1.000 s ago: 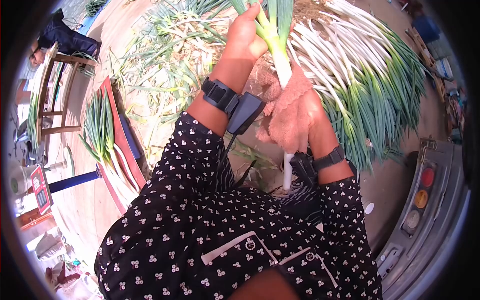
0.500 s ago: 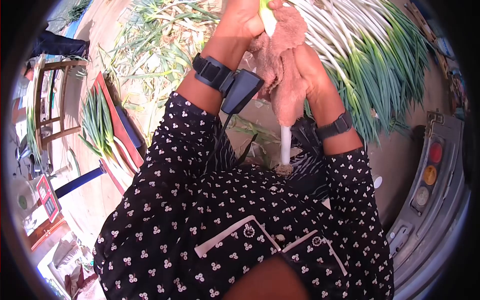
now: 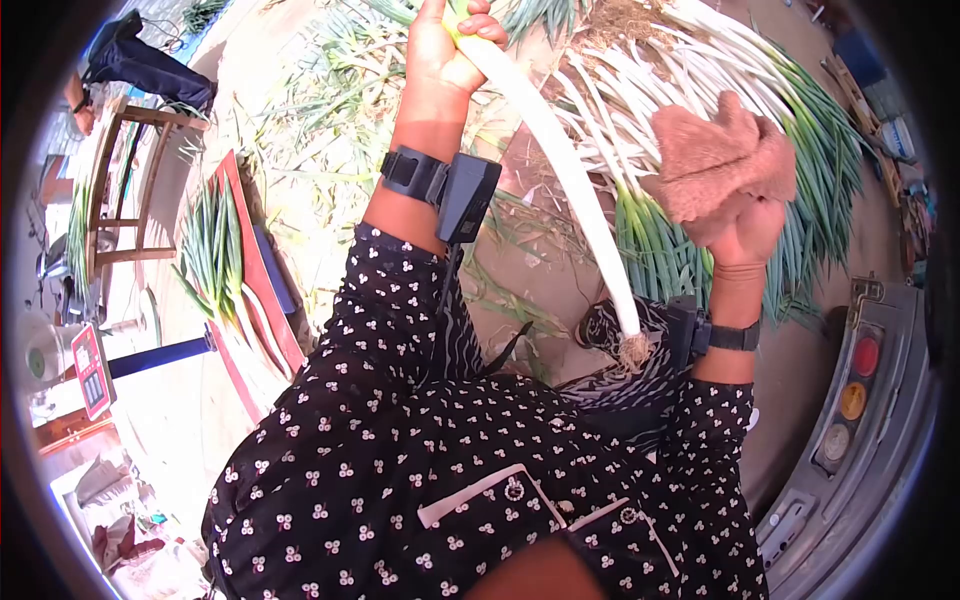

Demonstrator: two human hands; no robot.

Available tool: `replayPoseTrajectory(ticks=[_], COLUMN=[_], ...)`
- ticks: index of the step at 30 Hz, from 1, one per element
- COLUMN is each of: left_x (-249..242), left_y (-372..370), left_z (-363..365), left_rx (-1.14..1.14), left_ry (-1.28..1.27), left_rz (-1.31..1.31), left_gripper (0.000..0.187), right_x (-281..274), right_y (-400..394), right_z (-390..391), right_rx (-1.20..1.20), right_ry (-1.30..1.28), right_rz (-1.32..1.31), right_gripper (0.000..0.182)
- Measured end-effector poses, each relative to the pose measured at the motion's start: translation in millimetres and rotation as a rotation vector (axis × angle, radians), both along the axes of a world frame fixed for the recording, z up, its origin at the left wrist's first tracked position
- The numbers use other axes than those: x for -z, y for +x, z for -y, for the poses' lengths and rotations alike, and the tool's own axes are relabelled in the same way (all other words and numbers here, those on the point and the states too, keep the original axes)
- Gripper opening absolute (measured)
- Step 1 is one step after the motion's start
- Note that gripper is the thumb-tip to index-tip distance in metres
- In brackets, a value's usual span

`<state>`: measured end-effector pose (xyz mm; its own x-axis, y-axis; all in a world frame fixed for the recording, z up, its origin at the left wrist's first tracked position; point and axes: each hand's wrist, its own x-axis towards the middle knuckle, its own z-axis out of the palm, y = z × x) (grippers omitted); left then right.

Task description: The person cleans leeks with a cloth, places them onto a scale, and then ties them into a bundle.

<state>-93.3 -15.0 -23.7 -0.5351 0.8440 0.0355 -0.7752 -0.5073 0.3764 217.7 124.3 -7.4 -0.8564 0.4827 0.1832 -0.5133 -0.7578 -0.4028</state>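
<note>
The top of the leek runs out of the frame above the left hand, so its green leaves cannot be seen, and the curved black edge of the lens swallows the corners of the scene. The left hand is closed around the stalk near its upper end, fingers wrapped over it, and the long white shaft slants down and to the right from there, smooth and glossy, ending in a small tuft of brown roots just in front of the person's chest. The right hand is held apart from the leek, off to the right, bunched tightly around a pinkish-brown cloth that looks soft, nubby and crumpled; the fingers are mostly buried in it. Each wrist carries a black strap with a boxy black device, the right one half hidden behind the root end. The sleeves are dark fabric with small white sprigs. Beyond the hands a big heap of leeks lies on the bare ground, white shafts fanning into green tops, and to the left the earth is littered with stripped leaves and trimmings. Further left, a smaller bunch rests on a red board beside a wooden frame. A grey vehicle tail with round lamps shows at the right edge, in hard sunlight.
</note>
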Motion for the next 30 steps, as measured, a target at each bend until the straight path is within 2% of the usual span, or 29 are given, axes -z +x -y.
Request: replayPoseTrajectory(ticks=[3, 5, 7, 8, 11, 12, 15, 16, 20, 21, 22, 24, 27, 28, 30], left_x=[5.3, 6.5, 10.3, 13.1, 29.6, 32.8, 38.7, 38.9, 35.4, 56.6, 71.8, 43.5, 16.9, 9.1, -18.8], left_y=[9.1, 20.4, 27.1, 27.7, 11.1, 3.9, -9.3, -12.3, -43.1, -72.6, -105.6, -67.2, -19.9, -5.2, 23.9], left_z=[-16.6, -21.3, -27.6, -28.9, -30.8, -29.5, -26.5, -25.1, -3.9, 5.6, 15.1, 18.4, 15.7, 17.3, 25.8], left_rx=[-0.184, -0.166, -0.147, -0.211, -0.228, -0.278, -0.399, -0.424, -0.584, -0.538, -0.484, -0.404, -0.25, -0.207, -0.25], left_ry=[-0.083, -0.156, -0.261, -0.336, -0.394, -0.44, -0.543, -0.561, -0.596, -0.507, -0.416, -0.361, -0.187, -0.155, -0.255], left_rz=[0.029, -0.045, -0.149, -0.234, -0.22, -0.234, -0.233, -0.201, -0.087, 0.04, 0.159, 0.099, 0.005, -0.053, -0.114], left_gripper=[0.038, 0.031, 0.028, 0.028, 0.029, 0.029, 0.029, 0.028, 0.024, 0.027, 0.032, 0.022, 0.03, 0.033, 0.023], right_x=[48.9, 54.1, 37.6, 36.8, 26.8, 27.8, 35.6, 39.3, 29.4, 33.9, 30.0, 24.4, 30.4, 25.5, 15.7], right_y=[-15.3, -29.0, -41.2, -41.2, -32.7, -31.5, -12.9, -4.9, 3.7, 2.1, -0.6, -3.7, -14.4, -22.1, -37.2], right_z=[13.7, 50.6, 86.2, 101.5, 91.5, 89.4, 98.9, 95.3, 90.5, 89.4, 90.2, 93.6, 94.3, 93.2, 96.4], right_rx=[-0.377, -0.319, -0.319, -0.213, -0.398, -0.441, -0.286, -0.271, -0.609, -0.682, -0.611, -0.492, -0.374, -0.354, -0.33], right_ry=[0.007, 0.328, 0.775, 0.654, 0.651, 0.772, 1.247, 1.498, 1.259, 1.181, 1.129, 1.024, 0.893, 0.919, 0.963], right_rz=[0.042, 0.537, 0.854, 0.875, 0.943, 0.999, 0.978, 0.858, 1.054, 1.115, 1.082, 1.008, 0.868, 0.873, 0.888], right_gripper=[0.049, 0.042, 0.036, 0.033, 0.034, 0.029, 0.024, 0.022, 0.022, 0.022, 0.025, 0.03, 0.037, 0.038, 0.04])
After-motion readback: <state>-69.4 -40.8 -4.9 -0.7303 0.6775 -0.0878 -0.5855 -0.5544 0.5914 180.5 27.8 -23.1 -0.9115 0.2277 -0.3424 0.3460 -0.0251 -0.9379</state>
